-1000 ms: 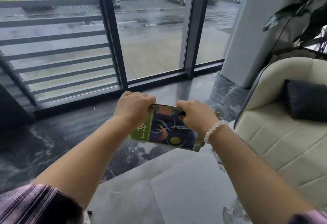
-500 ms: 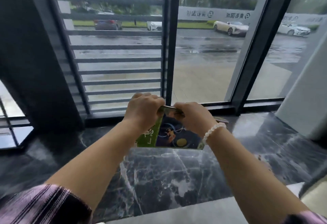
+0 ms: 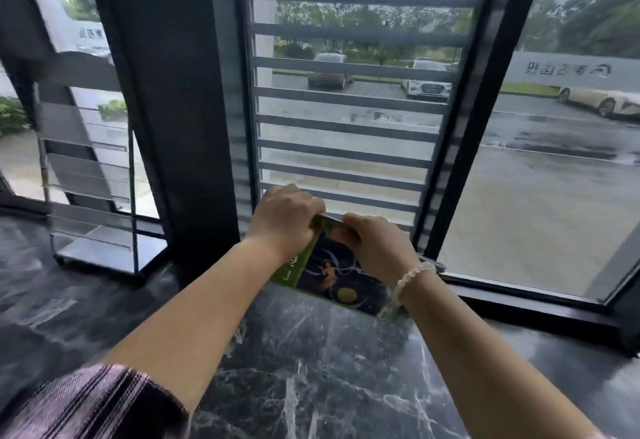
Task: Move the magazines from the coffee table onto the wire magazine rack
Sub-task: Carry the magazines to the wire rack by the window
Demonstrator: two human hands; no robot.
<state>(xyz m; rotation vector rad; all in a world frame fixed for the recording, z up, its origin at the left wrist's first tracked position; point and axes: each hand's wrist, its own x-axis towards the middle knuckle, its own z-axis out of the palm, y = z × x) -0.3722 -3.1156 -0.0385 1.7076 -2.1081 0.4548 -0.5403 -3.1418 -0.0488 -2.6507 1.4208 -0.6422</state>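
Note:
I hold a stack of magazines (image 3: 332, 276) upright in front of me, its cover green and dark blue with a yellow disc. My left hand (image 3: 285, 220) grips the top left edge and my right hand (image 3: 374, 244) grips the top right edge. Both hands are closed on the stack, which hangs above the dark marble floor. The wire magazine rack (image 3: 86, 175) stands at the left by the glass, with several slanted grey shelves that look bare. It is well to the left of my hands. The coffee table is out of view.
A wide black pillar (image 3: 166, 109) stands between the rack and my hands. Floor-to-ceiling windows with grey horizontal slats (image 3: 346, 127) run along the back. The dark marble floor (image 3: 311, 369) stretches below my arms.
My view has swung left, away from the cream armchair and the table. The rack has come into sight at the left. Both hands keep the same grip on the magazines.

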